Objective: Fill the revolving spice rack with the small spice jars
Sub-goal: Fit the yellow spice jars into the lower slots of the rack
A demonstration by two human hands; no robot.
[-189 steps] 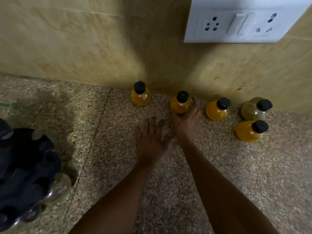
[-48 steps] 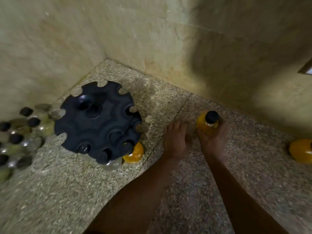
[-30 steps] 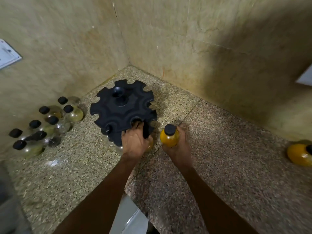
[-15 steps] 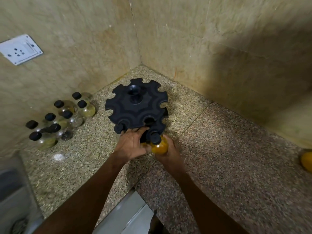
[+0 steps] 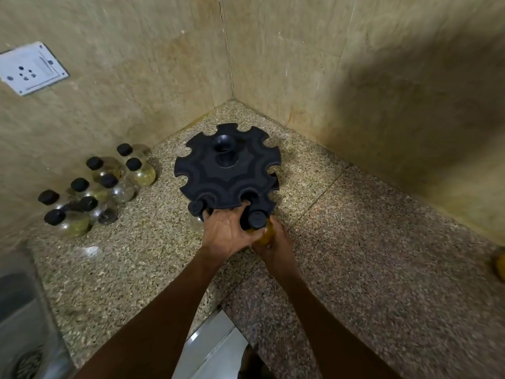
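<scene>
The black revolving spice rack point(image 5: 228, 173) stands in the counter's corner, its notched top disc facing me. My right hand point(image 5: 276, 242) grips a yellow spice jar point(image 5: 266, 231) with a black cap, pressed against the rack's near edge below a notch. My left hand point(image 5: 225, 232) holds the rack's near rim, fingers curled over it. One black cap point(image 5: 196, 207) sits in a near-left notch. Several clear and pale-yellow jars point(image 5: 109, 184) stand grouped at the left wall.
Tiled walls close the corner behind the rack. A white socket plate point(image 5: 31, 68) is on the left wall. A steel sink point(image 5: 24, 324) lies at lower left. Another yellow jar point(image 5: 500, 265) shows at the right edge. The granite counter point(image 5: 369, 255) spreads right.
My right hand carried the yellow jar from the right stretch of counter to the rack's near edge. My left hand moved from the counter onto the rack's rim. The view swung left.
</scene>
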